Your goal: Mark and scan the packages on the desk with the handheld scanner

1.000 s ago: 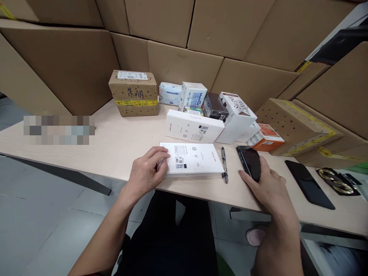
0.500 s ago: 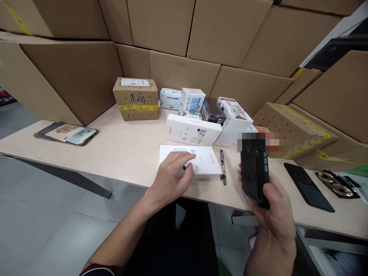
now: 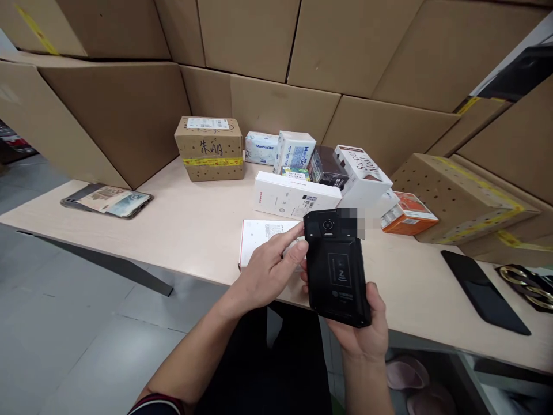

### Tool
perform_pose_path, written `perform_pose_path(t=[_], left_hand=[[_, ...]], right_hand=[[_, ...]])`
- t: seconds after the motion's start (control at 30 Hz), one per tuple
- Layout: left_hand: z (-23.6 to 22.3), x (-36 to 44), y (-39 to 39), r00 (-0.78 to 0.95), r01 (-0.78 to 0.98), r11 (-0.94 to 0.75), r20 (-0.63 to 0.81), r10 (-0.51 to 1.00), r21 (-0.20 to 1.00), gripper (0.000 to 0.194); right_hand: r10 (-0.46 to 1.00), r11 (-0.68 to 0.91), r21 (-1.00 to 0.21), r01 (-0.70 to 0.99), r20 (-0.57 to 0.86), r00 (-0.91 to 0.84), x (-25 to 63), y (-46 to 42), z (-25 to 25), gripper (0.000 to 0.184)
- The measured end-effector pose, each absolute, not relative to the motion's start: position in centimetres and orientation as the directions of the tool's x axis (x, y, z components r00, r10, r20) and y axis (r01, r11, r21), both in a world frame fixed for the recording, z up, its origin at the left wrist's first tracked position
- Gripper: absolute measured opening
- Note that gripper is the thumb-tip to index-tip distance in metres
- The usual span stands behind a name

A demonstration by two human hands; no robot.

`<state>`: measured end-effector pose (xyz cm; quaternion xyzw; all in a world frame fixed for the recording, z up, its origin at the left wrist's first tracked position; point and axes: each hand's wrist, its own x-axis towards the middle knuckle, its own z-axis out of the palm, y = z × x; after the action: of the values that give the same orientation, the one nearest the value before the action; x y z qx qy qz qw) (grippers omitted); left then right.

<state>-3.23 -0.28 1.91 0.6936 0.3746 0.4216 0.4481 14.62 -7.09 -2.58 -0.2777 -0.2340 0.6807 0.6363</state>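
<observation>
My right hand (image 3: 362,324) grips a black handheld scanner device (image 3: 334,270) from below, its back with a camera lens facing me, held above the table's front edge. My left hand (image 3: 270,271) touches the device's left side with thumb and forefinger, fingers curled. Just behind my hands a flat white box (image 3: 261,237) lies on the light wooden table (image 3: 190,222), partly hidden by them. A second white box (image 3: 294,197) sits a little farther back.
A taped brown carton (image 3: 210,147), tissue packs (image 3: 294,151), a white carton (image 3: 360,173) and an orange box (image 3: 408,213) stand at the back. A tray with banknotes (image 3: 108,200) lies far left. A black phone (image 3: 484,291) and scissors (image 3: 525,279) lie right. Cardboard cartons wall the table.
My right hand lifted the black device off the table and brought it left, in front of me. My left hand left the flat white box and went to the device's side.
</observation>
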Motion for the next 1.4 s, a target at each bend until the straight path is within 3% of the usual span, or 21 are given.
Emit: perform_pose_path(t=[0.33,0.67,1.4], left_hand=[[1.25,-2.4,-0.31,0.344,0.2,-0.302,0.222,0.912,0.932,0.058],[1.72,-2.64,-0.4,0.357,0.241,-0.358,0.261,0.897,0.902,0.047],[1.73,-2.42,-0.77,0.309,0.303,-0.407,0.316,0.897,0.862,0.038]], right_hand=[[0.993,-0.113,-0.661,-0.742,-0.099,-0.062,14.54,-6.96,-2.03,0.043],[0.982,-0.161,-0.623,-0.765,-0.182,-0.058,15.19,-7.0,-2.31,0.05],[0.983,-0.155,-0.648,-0.746,-0.174,-0.053,15.44,-7.01,-2.73,0.055]])
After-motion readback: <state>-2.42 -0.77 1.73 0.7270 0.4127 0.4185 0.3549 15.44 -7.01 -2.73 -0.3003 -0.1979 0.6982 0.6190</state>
